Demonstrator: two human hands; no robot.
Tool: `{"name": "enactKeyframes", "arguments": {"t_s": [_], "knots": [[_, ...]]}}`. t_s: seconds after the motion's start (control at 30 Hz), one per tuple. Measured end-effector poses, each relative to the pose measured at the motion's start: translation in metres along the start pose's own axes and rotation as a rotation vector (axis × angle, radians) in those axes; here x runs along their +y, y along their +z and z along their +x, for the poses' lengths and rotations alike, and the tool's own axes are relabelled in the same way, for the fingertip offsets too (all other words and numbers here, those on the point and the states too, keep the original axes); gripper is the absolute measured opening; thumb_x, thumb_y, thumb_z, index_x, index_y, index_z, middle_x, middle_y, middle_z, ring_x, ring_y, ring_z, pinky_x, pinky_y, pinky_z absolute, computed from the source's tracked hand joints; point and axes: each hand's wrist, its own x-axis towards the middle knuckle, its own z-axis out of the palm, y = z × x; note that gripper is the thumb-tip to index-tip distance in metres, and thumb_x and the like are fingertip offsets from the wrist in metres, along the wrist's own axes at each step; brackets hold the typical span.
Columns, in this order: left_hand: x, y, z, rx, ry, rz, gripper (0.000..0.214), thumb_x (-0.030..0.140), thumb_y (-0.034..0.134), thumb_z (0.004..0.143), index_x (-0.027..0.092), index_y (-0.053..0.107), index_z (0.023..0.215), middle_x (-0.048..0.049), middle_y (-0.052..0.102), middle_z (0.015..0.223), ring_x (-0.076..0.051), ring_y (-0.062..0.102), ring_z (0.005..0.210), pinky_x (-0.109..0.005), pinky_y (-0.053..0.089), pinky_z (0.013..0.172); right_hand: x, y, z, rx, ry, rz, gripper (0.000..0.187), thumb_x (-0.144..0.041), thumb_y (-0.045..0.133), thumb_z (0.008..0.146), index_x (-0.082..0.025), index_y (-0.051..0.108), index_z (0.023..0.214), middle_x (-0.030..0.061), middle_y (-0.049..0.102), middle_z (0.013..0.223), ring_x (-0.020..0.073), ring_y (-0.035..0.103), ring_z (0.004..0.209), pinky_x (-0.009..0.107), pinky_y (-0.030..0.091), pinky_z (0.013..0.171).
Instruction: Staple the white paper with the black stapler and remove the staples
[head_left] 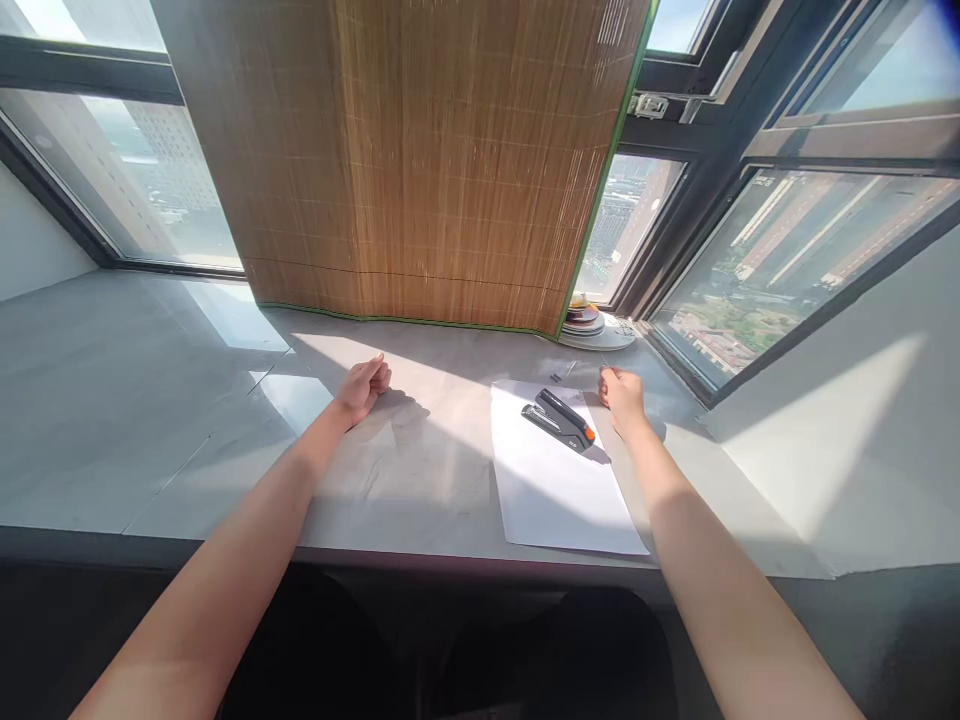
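A white sheet of paper [555, 490] lies on the grey stone sill [150, 400]. A dark stapler [559, 419] with an orange tip rests on the paper's upper part. My right hand [621, 396] sits just right of the stapler, at the paper's top corner, its fingers curled into a loose fist with nothing visible in them. My left hand [362, 386] rests on the sill well left of the paper, fingers also curled in, apparently holding nothing. Some tiny dark bits [556, 377] lie just beyond the paper's top edge.
A bamboo blind [420, 160] hangs against the window behind the sill. A stack of small plates [592, 325] stands at the back right corner. Window frames close in on the right and left. The sill's front edge runs below my forearms.
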Motion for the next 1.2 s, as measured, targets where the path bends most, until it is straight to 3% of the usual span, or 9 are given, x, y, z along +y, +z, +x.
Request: {"name": "enactKeyframes", "arguments": {"t_s": [0.13, 0.43, 0.67, 0.9, 1.07, 1.2], "knots": [[0.005, 0.001, -0.007, -0.09, -0.074, -0.017, 0.067, 0.05, 0.071, 0.092, 0.026, 0.022, 0.054, 0.0071, 0.016, 0.049, -0.01, 0.024, 0.042, -0.034, 0.025, 0.048, 0.011, 0.004, -0.002, -0.15, -0.104, -0.253, 0.05, -0.064, 0.062, 0.085, -0.025, 0.041, 0.062, -0.0035, 0.043, 0.058, 0.0142, 0.037, 0.062, 0.03, 0.034, 0.059], [0.006, 0.006, -0.01, -0.2, -0.117, 0.067, 0.065, 0.05, 0.074, 0.087, 0.026, 0.027, 0.049, 0.0052, 0.019, 0.045, -0.011, 0.022, 0.042, -0.034, 0.022, 0.047, 0.006, 0.004, -0.003, -0.187, -0.171, -0.423, 0.047, -0.059, 0.056, 0.087, -0.024, 0.044, 0.059, -0.003, 0.042, 0.058, 0.0151, 0.036, 0.064, 0.03, 0.03, 0.061], [0.01, 0.01, -0.012, -0.21, -0.118, 0.073, 0.065, 0.05, 0.074, 0.087, 0.026, 0.026, 0.05, 0.0058, 0.017, 0.046, -0.01, 0.019, 0.043, -0.033, 0.019, 0.047, 0.002, 0.006, -0.003, -0.202, -0.239, -0.544, 0.043, -0.055, 0.054, 0.089, -0.024, 0.05, 0.06, 0.0022, 0.054, 0.059, 0.0174, 0.043, 0.062, 0.032, 0.034, 0.061], [0.012, 0.011, -0.014, -0.227, -0.122, 0.081, 0.066, 0.049, 0.074, 0.088, 0.026, 0.024, 0.05, 0.0064, 0.014, 0.048, -0.009, 0.019, 0.043, -0.033, 0.018, 0.047, -0.008, 0.011, -0.01, -0.26, -0.265, -0.78, 0.03, -0.046, 0.057, 0.09, -0.024, 0.067, 0.073, 0.0093, 0.072, 0.076, 0.0227, 0.059, 0.069, 0.033, 0.037, 0.066], [0.014, 0.01, -0.014, -0.224, -0.14, 0.104, 0.063, 0.047, 0.073, 0.088, 0.026, 0.028, 0.05, 0.005, 0.018, 0.047, -0.01, 0.022, 0.043, -0.033, 0.02, 0.046, -0.02, 0.017, -0.021, -0.179, -0.298, -0.85, 0.028, -0.041, 0.057, 0.093, -0.023, 0.071, 0.078, 0.0121, 0.073, 0.082, 0.0276, 0.066, 0.079, 0.035, 0.042, 0.069], [0.013, 0.008, -0.013, -0.218, -0.15, 0.108, 0.062, 0.046, 0.072, 0.09, 0.025, 0.03, 0.049, 0.004, 0.022, 0.047, -0.01, 0.026, 0.043, -0.033, 0.022, 0.045, -0.024, 0.025, -0.023, -0.114, -0.447, -0.763, 0.029, -0.037, 0.056, 0.096, -0.022, 0.076, 0.109, 0.0156, 0.075, 0.117, 0.0321, 0.067, 0.11, 0.04, 0.052, 0.09]]}}
